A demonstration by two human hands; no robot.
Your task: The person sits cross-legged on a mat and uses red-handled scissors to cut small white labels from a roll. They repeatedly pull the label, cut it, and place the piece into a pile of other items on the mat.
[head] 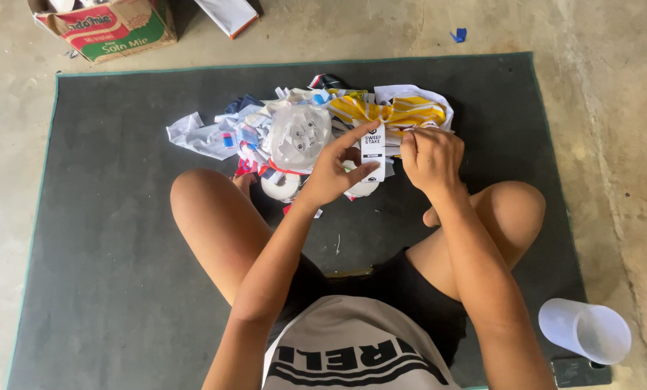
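I sit cross-legged on a dark grey mat. My left hand pinches a small white paper tag with black print, thumb and fingers on its lower left edge. At the tag's upper right, my right hand grips a thin string or corner with its fingers closed. Behind the tag lies a pile of plastic wrappers and scraps, with a yellow and white striped wrapper and a clear plastic lid. Two white tape rolls rest by my feet.
A cardboard box stands off the mat at the top left, next to a white flat box. A clear plastic cup lies on its side at the bottom right, above a dark flat device. Bare concrete floor surrounds the mat.
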